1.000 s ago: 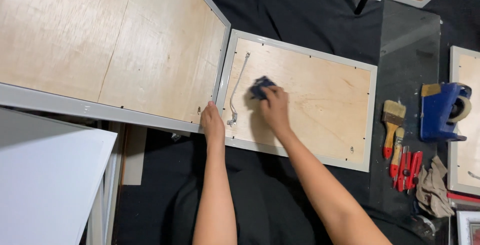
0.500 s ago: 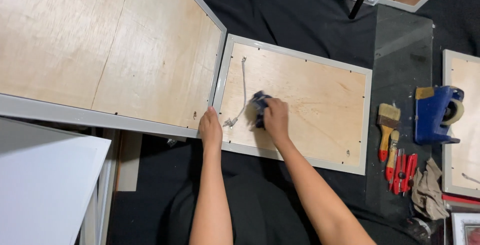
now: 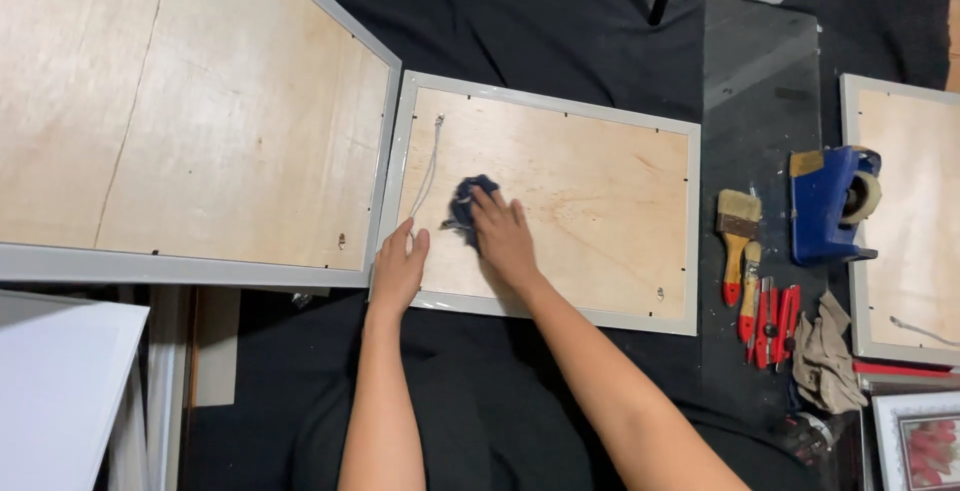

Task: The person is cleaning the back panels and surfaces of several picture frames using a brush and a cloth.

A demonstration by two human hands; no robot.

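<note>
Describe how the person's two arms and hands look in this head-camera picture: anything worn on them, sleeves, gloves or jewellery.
Both arms are bare from the frame edge down. No sleeves, gloves, watch or bracelets show. The left hand and right hand look ungloved; rings cannot be made out.

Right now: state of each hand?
Left hand: open, flat on the grey frame edge, holding nothing.
Right hand: pressing a dark blue cloth onto the plywood backing.

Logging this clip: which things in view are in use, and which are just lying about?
In use: dark blue cloth under right hand; small framed board, its corner held by left hand.
Lying about: paintbrush, blue tape dispenser, red tools, beige rag, large framed board.
</note>
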